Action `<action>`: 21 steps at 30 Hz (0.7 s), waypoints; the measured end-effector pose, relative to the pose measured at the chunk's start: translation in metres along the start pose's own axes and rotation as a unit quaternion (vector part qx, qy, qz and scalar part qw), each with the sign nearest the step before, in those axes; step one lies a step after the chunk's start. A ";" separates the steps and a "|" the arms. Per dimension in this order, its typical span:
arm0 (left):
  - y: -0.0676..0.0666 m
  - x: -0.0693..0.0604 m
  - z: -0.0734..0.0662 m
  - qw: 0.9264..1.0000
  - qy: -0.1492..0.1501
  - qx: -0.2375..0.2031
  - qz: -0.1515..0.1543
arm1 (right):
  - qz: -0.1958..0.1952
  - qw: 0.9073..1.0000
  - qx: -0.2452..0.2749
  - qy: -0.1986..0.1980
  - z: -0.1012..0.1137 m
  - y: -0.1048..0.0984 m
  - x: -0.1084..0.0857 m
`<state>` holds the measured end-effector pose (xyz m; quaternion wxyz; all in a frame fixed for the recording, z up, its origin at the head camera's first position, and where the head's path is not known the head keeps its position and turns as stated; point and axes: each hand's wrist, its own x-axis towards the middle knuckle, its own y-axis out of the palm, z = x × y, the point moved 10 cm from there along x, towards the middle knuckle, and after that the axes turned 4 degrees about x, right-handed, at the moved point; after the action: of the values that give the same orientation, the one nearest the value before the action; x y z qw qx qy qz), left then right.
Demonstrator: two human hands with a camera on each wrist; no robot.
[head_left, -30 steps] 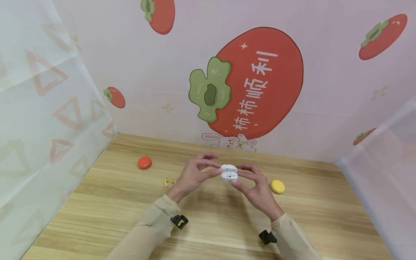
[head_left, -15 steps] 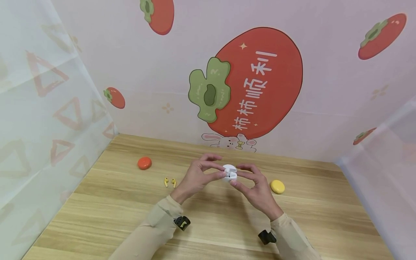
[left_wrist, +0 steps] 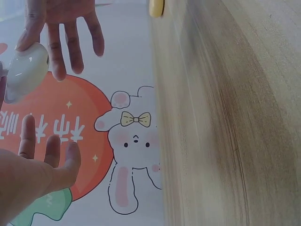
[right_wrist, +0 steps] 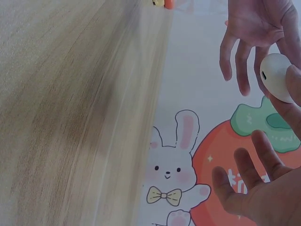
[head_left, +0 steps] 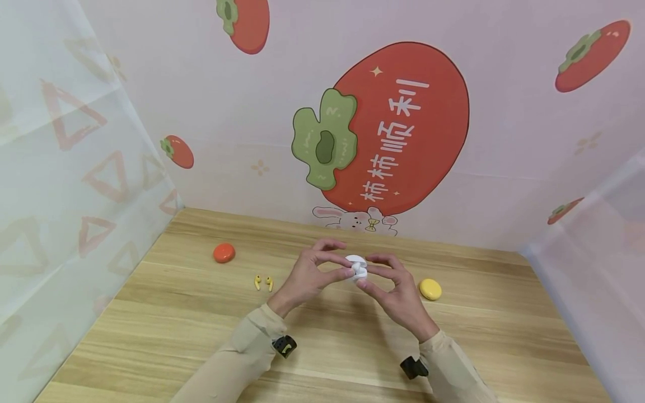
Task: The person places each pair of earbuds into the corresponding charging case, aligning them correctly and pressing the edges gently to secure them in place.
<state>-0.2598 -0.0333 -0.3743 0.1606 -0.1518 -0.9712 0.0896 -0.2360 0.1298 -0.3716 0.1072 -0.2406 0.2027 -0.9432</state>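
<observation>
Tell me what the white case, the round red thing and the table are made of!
White case: probably hard plastic, glossy, since light glints off it.
Round red thing: perhaps plastic too, smooth, with a pale shine.
Table: wood or wood-look board, fairly matte, with long grain streaks; I can't tell which.

The head view slants down toward twelve o'clock; close wrist views, seemingly turned sideways, share the printed rabbit (left_wrist: 136, 155).

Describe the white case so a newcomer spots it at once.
Find the big persimmon print on the wall and look below it, over the wooden table. There the right grip holds the white case. Unlike the red case and yellow case lying on the table, it is white, open and held up.
</observation>
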 end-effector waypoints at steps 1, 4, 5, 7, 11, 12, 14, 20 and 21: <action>0.000 0.000 0.000 1.000 0.000 0.003 0.000 | 0.001 1.000 0.000 0.000 0.000 0.000 0.000; 0.001 -0.001 0.000 1.000 0.005 0.013 0.000 | 0.001 1.000 -0.002 0.002 0.000 0.000 0.000; 0.001 -0.001 -0.001 1.000 0.008 0.017 0.000 | 0.002 1.000 -0.003 0.002 -0.001 0.000 0.000; 0.001 -0.002 -0.002 1.000 0.013 0.024 -0.002 | 0.002 1.000 -0.004 0.002 -0.001 0.000 0.000; 0.000 -0.003 -0.003 0.999 0.021 0.036 -0.006 | 0.000 1.000 -0.004 0.001 -0.001 -0.001 -0.001; 0.000 -0.003 -0.004 0.999 0.021 0.038 -0.007 | -0.001 1.000 -0.004 0.001 -0.001 -0.001 -0.001; 0.000 -0.004 -0.004 0.999 0.021 0.042 -0.007 | -0.002 1.000 -0.003 0.001 -0.001 -0.001 -0.001; 0.001 -0.005 -0.005 0.998 0.012 0.062 -0.006 | -0.001 1.000 -0.005 0.003 -0.002 0.000 -0.001; 0.001 -0.005 -0.005 0.998 0.011 0.066 -0.006 | -0.001 1.000 -0.005 0.004 -0.002 0.000 -0.001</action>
<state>-0.2527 -0.0332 -0.3711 0.1814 -0.1355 -0.9623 0.1507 -0.2365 0.1311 -0.3737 0.1044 -0.2372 0.2075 -0.9433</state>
